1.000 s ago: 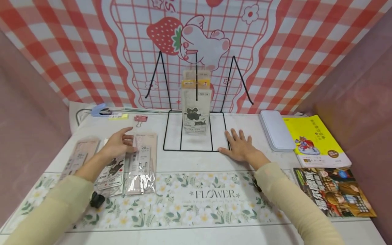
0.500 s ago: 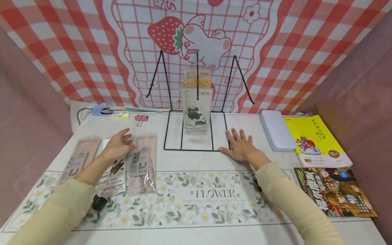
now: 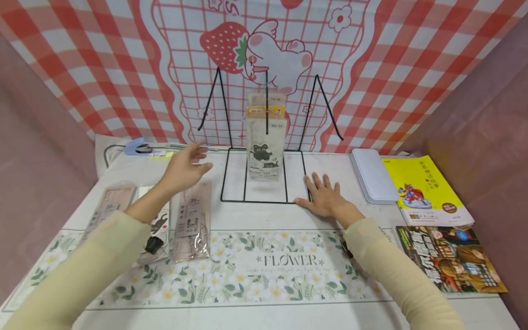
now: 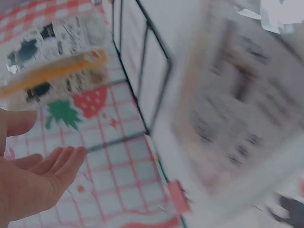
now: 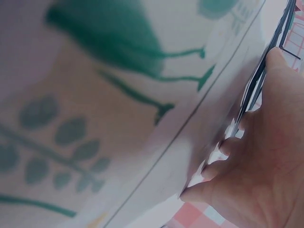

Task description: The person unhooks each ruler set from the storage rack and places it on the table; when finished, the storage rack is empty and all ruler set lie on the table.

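Observation:
My left hand (image 3: 185, 168) is raised over the left part of the table, fingers loosely bent and holding nothing. Below it lie a pink packaged ruler set (image 3: 192, 224), a white one with a black cat (image 3: 161, 224) partly under the forearm, and another pink one (image 3: 109, 201). My right hand (image 3: 325, 198) rests flat with spread fingers at the right front corner of a black wire display rack (image 3: 253, 201). Several packaged ruler sets (image 3: 265, 149) hang on the rack's middle hook. In the left wrist view, the left hand (image 4: 38, 183) points toward the hanging packs (image 4: 52, 42).
A red binder clip (image 4: 178, 197) lies near the rack, hidden by the hand in the head view. Behind are a blue stapler-like item (image 3: 136, 146) and yellow sticky notes (image 3: 158, 155). Rightward lie a pale case (image 3: 373, 176), a yellow book (image 3: 429, 190) and a dark-covered book (image 3: 451, 259).
My left hand has lifted away from beside the pink ruler set and moved right and back toward the rack, with nothing in it. The right hand has stayed at the rack's base.

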`<action>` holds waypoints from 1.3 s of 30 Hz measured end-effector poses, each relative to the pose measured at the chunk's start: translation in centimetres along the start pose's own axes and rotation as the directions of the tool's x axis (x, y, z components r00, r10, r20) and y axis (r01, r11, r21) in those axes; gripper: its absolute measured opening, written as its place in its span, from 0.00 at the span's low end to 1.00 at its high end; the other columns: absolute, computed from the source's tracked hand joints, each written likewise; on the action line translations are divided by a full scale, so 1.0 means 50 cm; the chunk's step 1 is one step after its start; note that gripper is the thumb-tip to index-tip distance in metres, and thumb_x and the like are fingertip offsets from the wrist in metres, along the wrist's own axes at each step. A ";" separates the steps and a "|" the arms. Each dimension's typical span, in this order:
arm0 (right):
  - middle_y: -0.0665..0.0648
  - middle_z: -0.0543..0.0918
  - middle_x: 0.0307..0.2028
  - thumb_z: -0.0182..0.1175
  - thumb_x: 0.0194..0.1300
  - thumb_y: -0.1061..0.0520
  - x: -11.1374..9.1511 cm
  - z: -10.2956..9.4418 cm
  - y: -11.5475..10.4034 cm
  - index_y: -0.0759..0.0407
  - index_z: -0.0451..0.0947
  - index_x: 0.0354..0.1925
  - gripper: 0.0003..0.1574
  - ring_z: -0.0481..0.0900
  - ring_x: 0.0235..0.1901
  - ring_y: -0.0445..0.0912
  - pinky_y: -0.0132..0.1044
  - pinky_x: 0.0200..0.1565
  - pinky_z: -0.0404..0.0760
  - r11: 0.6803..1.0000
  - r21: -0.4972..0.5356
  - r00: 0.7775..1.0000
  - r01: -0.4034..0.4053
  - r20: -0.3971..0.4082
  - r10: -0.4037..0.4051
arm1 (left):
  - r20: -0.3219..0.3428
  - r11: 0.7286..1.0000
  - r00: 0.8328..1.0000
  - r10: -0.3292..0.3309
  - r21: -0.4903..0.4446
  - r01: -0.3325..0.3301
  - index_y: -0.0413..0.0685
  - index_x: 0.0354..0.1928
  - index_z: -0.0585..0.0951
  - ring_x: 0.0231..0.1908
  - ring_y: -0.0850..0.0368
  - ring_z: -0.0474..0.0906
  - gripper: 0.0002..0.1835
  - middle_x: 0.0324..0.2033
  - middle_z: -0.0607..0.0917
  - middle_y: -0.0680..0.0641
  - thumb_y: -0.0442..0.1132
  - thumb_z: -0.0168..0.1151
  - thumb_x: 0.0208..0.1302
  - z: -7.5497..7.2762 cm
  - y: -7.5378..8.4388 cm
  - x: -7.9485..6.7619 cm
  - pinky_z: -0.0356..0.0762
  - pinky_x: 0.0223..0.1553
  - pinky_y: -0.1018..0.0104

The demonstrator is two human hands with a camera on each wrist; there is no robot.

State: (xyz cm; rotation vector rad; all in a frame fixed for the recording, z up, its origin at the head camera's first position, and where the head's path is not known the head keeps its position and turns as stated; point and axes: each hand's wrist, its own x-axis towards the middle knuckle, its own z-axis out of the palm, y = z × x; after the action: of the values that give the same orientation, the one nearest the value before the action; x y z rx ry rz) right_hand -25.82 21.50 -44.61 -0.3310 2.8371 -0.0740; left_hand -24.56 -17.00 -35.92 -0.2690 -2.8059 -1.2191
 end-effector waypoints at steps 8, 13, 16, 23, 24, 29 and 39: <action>0.62 0.36 0.78 0.37 0.65 0.21 0.003 0.004 0.000 0.49 0.32 0.77 0.58 0.33 0.76 0.66 0.73 0.71 0.40 1.000 0.001 1.000 -0.013 0.012 0.013 | -0.037 0.982 0.988 0.150 -0.111 -0.153 0.55 0.75 0.53 0.65 0.45 0.71 0.39 0.66 0.72 0.42 0.40 0.61 0.67 0.039 0.094 0.036 0.74 0.65 0.52; 0.63 0.36 0.78 0.37 0.65 0.21 0.001 0.000 0.004 0.49 0.32 0.77 0.58 0.34 0.76 0.67 0.74 0.70 0.40 1.000 -0.010 1.000 -0.016 0.005 0.016 | -0.096 0.969 0.979 0.178 -0.156 -0.191 0.52 0.73 0.57 0.64 0.49 0.72 0.35 0.65 0.73 0.44 0.41 0.60 0.67 0.058 0.134 0.065 0.76 0.64 0.56; 0.63 0.37 0.78 0.37 0.65 0.21 0.000 0.001 0.004 0.50 0.33 0.77 0.58 0.34 0.76 0.67 0.74 0.70 0.40 1.000 -0.013 1.000 -0.010 0.005 0.010 | -0.147 0.948 0.969 0.199 -0.221 -0.228 0.48 0.70 0.62 0.61 0.50 0.74 0.31 0.61 0.76 0.43 0.38 0.59 0.67 0.070 0.151 0.084 0.78 0.62 0.60; 0.62 0.37 0.78 0.37 0.65 0.21 -0.002 0.005 -0.001 0.49 0.33 0.77 0.57 0.35 0.76 0.67 0.74 0.70 0.41 1.000 -0.007 1.000 -0.009 0.002 0.009 | -0.282 0.879 0.930 0.234 -0.348 -0.327 0.39 0.59 0.71 0.49 0.49 0.78 0.20 0.49 0.80 0.38 0.29 0.58 0.65 0.085 0.171 0.102 0.81 0.54 0.59; 0.62 0.37 0.78 0.37 0.65 0.21 -0.002 0.004 -0.002 0.49 0.33 0.77 0.57 0.35 0.76 0.66 0.73 0.70 0.41 1.000 -0.008 1.000 -0.011 -0.001 0.011 | -0.296 0.875 0.925 0.238 -0.348 -0.337 0.39 0.58 0.72 0.48 0.49 0.77 0.19 0.47 0.80 0.38 0.29 0.58 0.65 0.085 0.172 0.102 0.82 0.52 0.59; 0.62 0.37 0.78 0.38 0.65 0.22 -0.001 0.006 -0.001 0.48 0.33 0.77 0.57 0.35 0.76 0.66 0.73 0.71 0.41 1.000 -0.007 1.000 -0.015 -0.004 0.015 | -0.317 0.863 0.917 0.243 -0.361 -0.353 0.41 0.54 0.72 0.43 0.54 0.76 0.17 0.42 0.79 0.41 0.29 0.60 0.64 0.082 0.182 0.098 0.81 0.46 0.65; 0.62 0.37 0.78 0.38 0.65 0.21 -0.004 0.004 -0.001 0.48 0.33 0.77 0.57 0.35 0.76 0.66 0.73 0.71 0.42 1.000 -0.007 1.000 -0.016 -0.004 0.016 | -0.350 0.856 0.900 0.259 -0.348 -0.382 0.40 0.52 0.72 0.38 0.59 0.73 0.18 0.37 0.76 0.46 0.31 0.63 0.61 0.080 0.195 0.085 0.79 0.44 0.69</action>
State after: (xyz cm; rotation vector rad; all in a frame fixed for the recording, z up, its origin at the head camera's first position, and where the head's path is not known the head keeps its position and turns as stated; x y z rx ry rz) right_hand -25.58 21.49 -44.76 -0.3101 2.8441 -0.0613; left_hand -26.86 -6.99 -31.09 -0.5159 -2.1253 -1.5938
